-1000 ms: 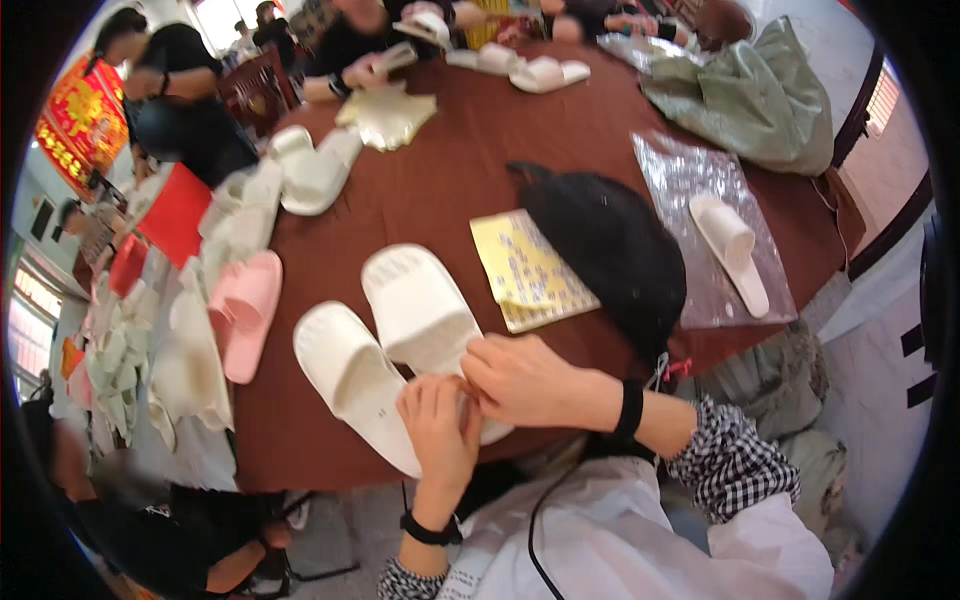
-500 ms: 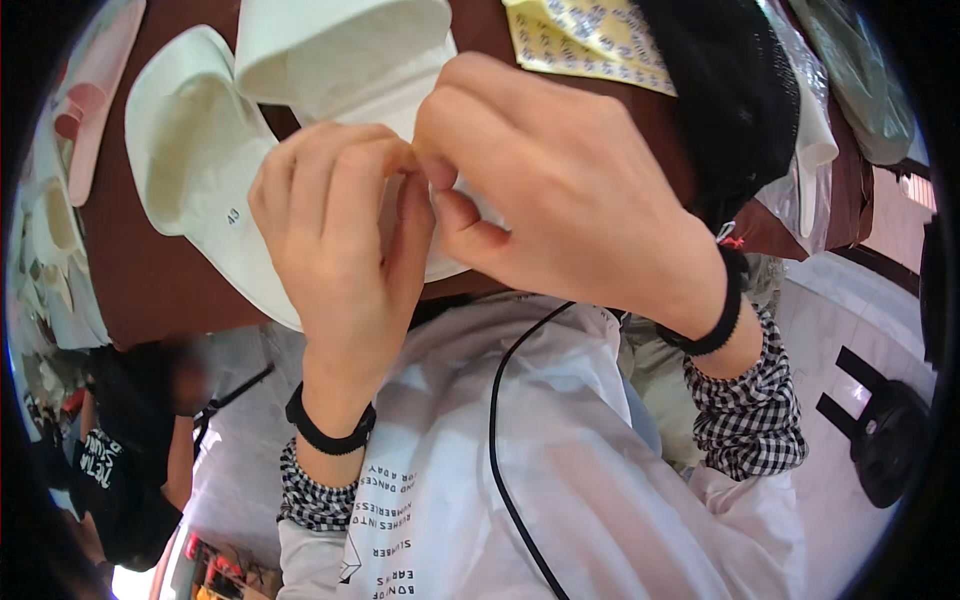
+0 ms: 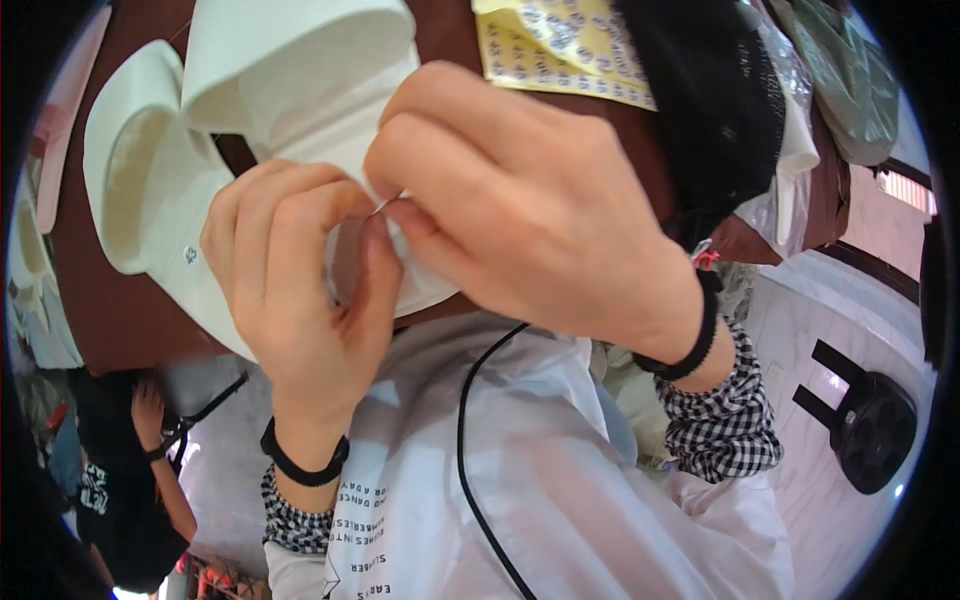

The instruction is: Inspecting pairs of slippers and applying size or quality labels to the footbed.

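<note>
In front of me, two white slide sandals lie side by side. The left sandal (image 3: 130, 150) bears a small round sticker (image 3: 191, 255) on its sole. The other sandal (image 3: 300, 60) is partly hidden behind my hands. Above its near end, my left hand (image 3: 300, 260) and my right hand (image 3: 510, 190) meet with fingertips pinched. Between the tips shows the thin, curved edge of something small, too little visible to name. Beyond my right hand lies a yellow sheet of round stickers (image 3: 570, 50), one corner curled over.
The sandals lie on a brown table (image 3: 110, 320). A black mesh cloth (image 3: 710, 110) and clear plastic bags (image 3: 790, 200) are to the right. At the left edge are pink and cream sandal pieces (image 3: 75, 120). A person in black (image 3: 130, 480) is at lower left; a black cable (image 3: 465, 420) crosses my lap.
The view has shifted, so the table things appear further left. My hands stay together, and a thin edge now shows between the fingertips. The person at lower left has changed posture.
</note>
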Motion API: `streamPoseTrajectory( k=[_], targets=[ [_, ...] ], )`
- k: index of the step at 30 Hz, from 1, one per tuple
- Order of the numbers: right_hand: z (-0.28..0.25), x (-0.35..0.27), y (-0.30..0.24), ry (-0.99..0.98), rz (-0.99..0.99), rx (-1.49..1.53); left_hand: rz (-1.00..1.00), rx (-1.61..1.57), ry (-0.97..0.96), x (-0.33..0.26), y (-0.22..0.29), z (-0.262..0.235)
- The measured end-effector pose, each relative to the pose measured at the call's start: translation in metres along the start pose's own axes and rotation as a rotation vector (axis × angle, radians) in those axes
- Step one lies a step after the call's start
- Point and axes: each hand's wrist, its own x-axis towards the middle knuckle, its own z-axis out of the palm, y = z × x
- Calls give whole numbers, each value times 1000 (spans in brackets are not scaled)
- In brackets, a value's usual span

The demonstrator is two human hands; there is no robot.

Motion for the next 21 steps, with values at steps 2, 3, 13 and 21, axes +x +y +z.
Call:
streamPoseTrajectory(
  k=[2,3,13,21],
  targets=[
    [-3,0,-3,5,-7,-27,14,-25,41,2,2,1],
    [-3,0,-4,5,-12,-34,4,-14,17,3,3,1],
    [-51,0,43,101,228,33,25,36,-31,-9,-10,-2],
    [-30,48,120,-95,324,-57,5,162,-68,-36,-30,-19]
  ],
)
